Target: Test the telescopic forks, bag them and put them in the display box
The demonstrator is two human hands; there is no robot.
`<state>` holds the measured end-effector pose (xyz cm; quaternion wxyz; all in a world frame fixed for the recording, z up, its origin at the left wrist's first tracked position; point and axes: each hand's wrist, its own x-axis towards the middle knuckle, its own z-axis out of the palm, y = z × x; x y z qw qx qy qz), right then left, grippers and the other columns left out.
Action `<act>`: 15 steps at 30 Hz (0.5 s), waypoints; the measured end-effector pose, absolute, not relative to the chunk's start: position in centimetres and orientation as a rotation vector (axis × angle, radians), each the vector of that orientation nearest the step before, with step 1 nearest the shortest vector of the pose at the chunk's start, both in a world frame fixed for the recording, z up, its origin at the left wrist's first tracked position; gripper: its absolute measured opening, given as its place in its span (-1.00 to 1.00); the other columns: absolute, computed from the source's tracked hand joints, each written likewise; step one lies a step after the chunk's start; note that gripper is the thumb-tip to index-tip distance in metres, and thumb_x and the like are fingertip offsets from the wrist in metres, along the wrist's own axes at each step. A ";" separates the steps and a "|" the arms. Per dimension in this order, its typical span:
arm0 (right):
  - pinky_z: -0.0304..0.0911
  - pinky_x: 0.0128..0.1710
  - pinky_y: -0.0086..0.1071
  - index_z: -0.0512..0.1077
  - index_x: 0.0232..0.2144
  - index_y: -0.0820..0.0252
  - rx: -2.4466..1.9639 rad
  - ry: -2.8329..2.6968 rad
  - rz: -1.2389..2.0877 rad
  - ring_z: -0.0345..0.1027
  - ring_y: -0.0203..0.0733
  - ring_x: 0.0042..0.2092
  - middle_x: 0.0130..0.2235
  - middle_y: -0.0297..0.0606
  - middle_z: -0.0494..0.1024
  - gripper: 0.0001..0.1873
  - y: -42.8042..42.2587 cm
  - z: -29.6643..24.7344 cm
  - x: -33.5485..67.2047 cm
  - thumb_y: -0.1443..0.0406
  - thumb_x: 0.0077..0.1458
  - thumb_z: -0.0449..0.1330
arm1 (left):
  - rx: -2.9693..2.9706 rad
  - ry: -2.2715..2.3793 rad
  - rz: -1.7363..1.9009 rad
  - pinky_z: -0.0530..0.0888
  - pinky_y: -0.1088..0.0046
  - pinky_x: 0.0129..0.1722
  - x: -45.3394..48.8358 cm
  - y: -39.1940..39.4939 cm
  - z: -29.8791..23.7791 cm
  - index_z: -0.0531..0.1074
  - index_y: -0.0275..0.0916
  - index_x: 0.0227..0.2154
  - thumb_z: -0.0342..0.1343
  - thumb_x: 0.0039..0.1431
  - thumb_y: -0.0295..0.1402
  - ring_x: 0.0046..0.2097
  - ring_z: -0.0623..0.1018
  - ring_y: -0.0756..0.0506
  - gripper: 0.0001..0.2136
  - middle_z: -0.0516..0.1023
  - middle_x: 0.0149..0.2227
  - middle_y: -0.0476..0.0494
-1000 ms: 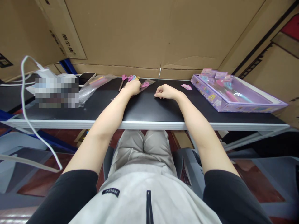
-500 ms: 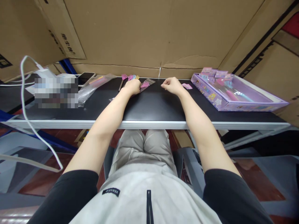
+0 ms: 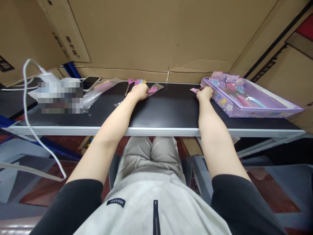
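From the person's seat, the black counter (image 3: 168, 111) spans ten to two o'clock. The purple box (image 3: 227, 105) lies at two, the clear bag (image 3: 96, 93) at eleven. The left hand (image 3: 140, 91), curled, rests just left of twelve upon the wrapped pink scratcher (image 3: 153, 89); its grip cannot be told. The right hand (image 3: 204, 93), at one, has its fingers narrowed at the pink card (image 3: 193, 90); whether they pinch it is unclear.

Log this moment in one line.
left hand: at clear bag with pink claw-shaped head | right hand: at pink card, beside purple box
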<state>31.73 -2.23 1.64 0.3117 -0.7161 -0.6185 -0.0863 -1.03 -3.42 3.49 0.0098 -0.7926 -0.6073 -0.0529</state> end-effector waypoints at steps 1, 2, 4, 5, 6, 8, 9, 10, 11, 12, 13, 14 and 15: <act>0.39 0.25 0.17 0.61 0.22 0.13 -1.906 -1.586 -0.195 0.44 0.27 0.21 0.14 0.11 0.57 -0.46 -2.0 1.4 31.8 -0.03 0.37 0.29 | -2.471 -1.896 -0.166 0.55 0.22 0.30 -1.0 -3.4 3.5 0.70 -0.25 0.17 0.12 0.39 -0.51 0.32 0.63 -0.35 -0.60 0.70 0.23 -0.35; 0.38 0.26 0.18 0.62 0.21 0.12 -1.933 -1.533 -0.159 0.43 0.26 0.23 0.15 0.10 0.56 -0.49 -1.7 1.1 31.9 0.00 0.37 0.29 | -2.464 -1.894 -0.161 0.56 0.23 0.30 -1.0 -3.3 3.4 0.70 -0.25 0.17 0.12 0.39 -0.52 0.31 0.64 -0.34 -0.60 0.71 0.22 -0.35; 0.34 0.33 0.15 0.62 0.22 0.16 -2.032 -1.398 -0.074 0.40 0.25 0.30 0.21 0.11 0.54 -0.56 -1.0 0.6 32.3 0.13 0.42 0.25 | -2.449 -1.885 -0.138 0.56 0.26 0.28 -1.0 -3.3 3.4 0.70 -0.23 0.17 0.11 0.38 -0.53 0.30 0.64 -0.32 -0.59 0.72 0.19 -0.32; 0.30 0.37 0.12 0.62 0.23 0.20 -2.091 -1.336 -0.029 0.38 0.23 0.34 0.26 0.12 0.53 -0.57 -0.7 0.3 32.6 0.20 0.43 0.22 | -2.447 -1.877 -0.124 0.56 0.27 0.27 -1.0 -3.2 3.3 0.70 -0.23 0.17 0.11 0.37 -0.54 0.29 0.65 -0.31 -0.58 0.73 0.18 -0.31; 0.26 0.42 0.08 0.61 0.25 0.24 -2.144 -1.291 0.014 0.35 0.21 0.39 0.30 0.14 0.51 -0.57 -0.3 0.1 32.9 0.26 0.44 0.19 | -2.450 -1.867 -0.112 0.57 0.27 0.26 -1.0 -3.2 3.3 0.69 -0.24 0.18 0.10 0.36 -0.55 0.28 0.65 -0.31 -0.58 0.73 0.17 -0.32; 0.20 0.47 0.01 0.60 0.28 0.30 -2.213 -1.257 0.069 0.32 0.17 0.44 0.37 0.16 0.47 -0.54 0.3 -0.3 33.3 0.33 0.44 0.17 | -2.461 -1.847 -0.097 0.58 0.26 0.24 -1.0 -3.2 3.3 0.68 -0.26 0.18 0.07 0.35 -0.59 0.28 0.65 -0.32 -0.56 0.72 0.18 -0.35; 0.18 0.48 0.00 0.59 0.29 0.31 -2.223 -1.265 0.078 0.31 0.17 0.45 0.39 0.17 0.45 -0.53 0.5 -0.5 33.4 0.34 0.44 0.17 | -2.464 -1.840 -0.094 0.58 0.25 0.23 -1.0 -3.2 3.2 0.68 -0.27 0.17 0.06 0.34 -0.61 0.28 0.65 -0.33 -0.55 0.71 0.19 -0.36; 0.18 0.48 0.00 0.58 0.30 0.31 -2.225 -1.274 0.078 0.31 0.17 0.45 0.40 0.17 0.44 -0.52 0.7 -0.6 33.5 0.34 0.43 0.17 | -2.465 -1.835 -0.095 0.59 0.25 0.23 -1.0 -3.2 3.2 0.68 -0.28 0.17 0.06 0.33 -0.62 0.28 0.65 -0.33 -0.54 0.70 0.19 -0.37; 0.17 0.48 0.00 0.58 0.30 0.32 -2.226 -1.276 0.076 0.30 0.18 0.46 0.41 0.18 0.43 -0.52 0.8 -0.7 33.6 0.34 0.42 0.17 | -2.465 -1.832 -0.097 0.59 0.25 0.22 -1.0 -3.1 3.2 0.68 -0.27 0.17 0.06 0.31 -0.63 0.28 0.65 -0.34 -0.53 0.70 0.20 -0.37; 0.16 0.49 0.01 0.57 0.30 0.33 -2.225 -1.274 0.074 0.28 0.19 0.47 0.42 0.19 0.42 -0.51 0.9 -0.8 33.6 0.34 0.42 0.17 | -2.463 -1.828 -0.100 0.59 0.24 0.22 -1.0 -3.1 3.1 0.68 -0.27 0.17 0.07 0.31 -0.63 0.28 0.65 -0.34 -0.53 0.70 0.19 -0.37; 0.15 0.49 0.02 0.57 0.30 0.35 -2.220 -1.272 0.071 0.26 0.21 0.48 0.44 0.21 0.40 -0.51 1.0 -0.9 33.7 0.33 0.42 0.17 | -2.463 -1.824 -0.100 0.59 0.24 0.22 -1.0 -3.1 3.1 0.68 -0.26 0.17 0.08 0.30 -0.63 0.28 0.65 -0.34 -0.53 0.70 0.19 -0.37; 0.14 0.50 0.05 0.57 0.30 0.35 -2.212 -1.267 0.069 0.24 0.24 0.49 0.45 0.21 0.38 -0.51 1.1 -0.9 33.7 0.31 0.42 0.17 | -2.462 -1.818 -0.099 0.59 0.24 0.22 -1.0 -3.1 3.1 0.68 -0.26 0.16 0.08 0.30 -0.63 0.28 0.65 -0.34 -0.53 0.71 0.18 -0.37; 0.13 0.50 0.08 0.57 0.29 0.34 -2.200 -1.260 0.067 0.23 0.26 0.50 0.46 0.22 0.37 -0.52 1.1 -1.0 33.7 0.30 0.43 0.16 | -2.460 -1.811 -0.095 0.59 0.24 0.22 -1.0 -3.1 3.1 0.68 -0.25 0.16 0.08 0.30 -0.63 0.28 0.65 -0.34 -0.53 0.71 0.17 -0.36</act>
